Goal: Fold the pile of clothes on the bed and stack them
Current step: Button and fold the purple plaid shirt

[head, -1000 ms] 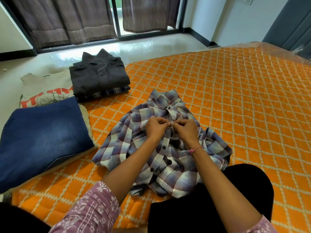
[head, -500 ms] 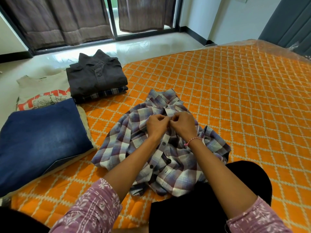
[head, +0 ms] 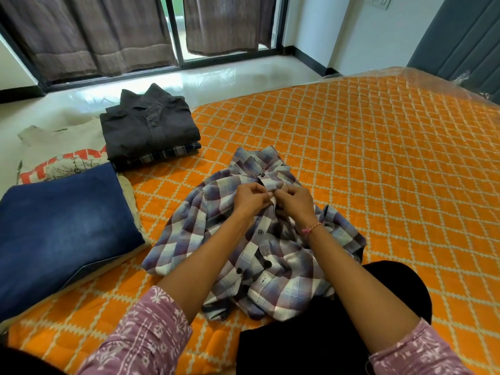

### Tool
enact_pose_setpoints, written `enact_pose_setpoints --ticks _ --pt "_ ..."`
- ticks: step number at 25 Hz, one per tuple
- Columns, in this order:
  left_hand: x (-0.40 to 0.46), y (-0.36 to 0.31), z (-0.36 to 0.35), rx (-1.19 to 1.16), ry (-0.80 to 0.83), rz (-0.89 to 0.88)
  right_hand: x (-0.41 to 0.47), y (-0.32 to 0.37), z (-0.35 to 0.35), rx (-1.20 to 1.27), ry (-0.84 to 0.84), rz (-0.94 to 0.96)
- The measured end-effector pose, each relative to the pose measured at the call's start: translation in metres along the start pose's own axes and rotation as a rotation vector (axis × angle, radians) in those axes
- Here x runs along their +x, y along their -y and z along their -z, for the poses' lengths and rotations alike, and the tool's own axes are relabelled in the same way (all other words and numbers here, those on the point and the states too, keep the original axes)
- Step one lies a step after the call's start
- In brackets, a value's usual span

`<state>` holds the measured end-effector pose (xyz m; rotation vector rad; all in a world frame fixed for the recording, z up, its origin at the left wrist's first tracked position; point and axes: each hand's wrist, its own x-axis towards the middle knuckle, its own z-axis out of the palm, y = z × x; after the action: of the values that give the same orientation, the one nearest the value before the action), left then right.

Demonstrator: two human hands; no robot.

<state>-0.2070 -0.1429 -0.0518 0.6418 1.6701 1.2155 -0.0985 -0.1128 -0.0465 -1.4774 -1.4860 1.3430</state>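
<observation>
Folded jeans (head: 62,228) lie at the bed's (head: 378,158) left edge, a dark shirt (head: 148,125) stacked behind them. At center, the left hand (head: 250,197) and right hand (head: 295,203) pinch the placket of a rumpled plaid shirt (head: 205,226), fingertips together below its collar.

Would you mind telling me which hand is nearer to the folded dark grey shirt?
Left. The left hand pinches the plaid shirt on the side towards the dark grey shirt; the right hand pinches it just beyond, farther away.
</observation>
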Motion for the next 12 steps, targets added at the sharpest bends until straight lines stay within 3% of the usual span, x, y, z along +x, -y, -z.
enact_pose_setpoints --ticks 1,3,6,8,12 --pt "0.001 -0.001 0.004 -0.007 0.049 -0.021 0.001 0.005 0.005 0.155 0.079 -0.134" --pt "0.003 -0.004 0.01 0.0 0.145 -0.051 0.003 0.013 0.017 0.165 0.227 -0.242" --pt "0.007 -0.01 0.015 -0.043 0.229 -0.074 0.011 0.02 0.026 -0.004 0.333 -0.18" --pt "0.006 -0.017 0.016 -0.065 0.265 -0.06 0.018 0.024 0.027 0.033 0.349 -0.169" --pt "0.011 -0.012 0.017 0.532 0.228 -0.191 0.035 0.041 0.021 0.21 0.263 -0.165"
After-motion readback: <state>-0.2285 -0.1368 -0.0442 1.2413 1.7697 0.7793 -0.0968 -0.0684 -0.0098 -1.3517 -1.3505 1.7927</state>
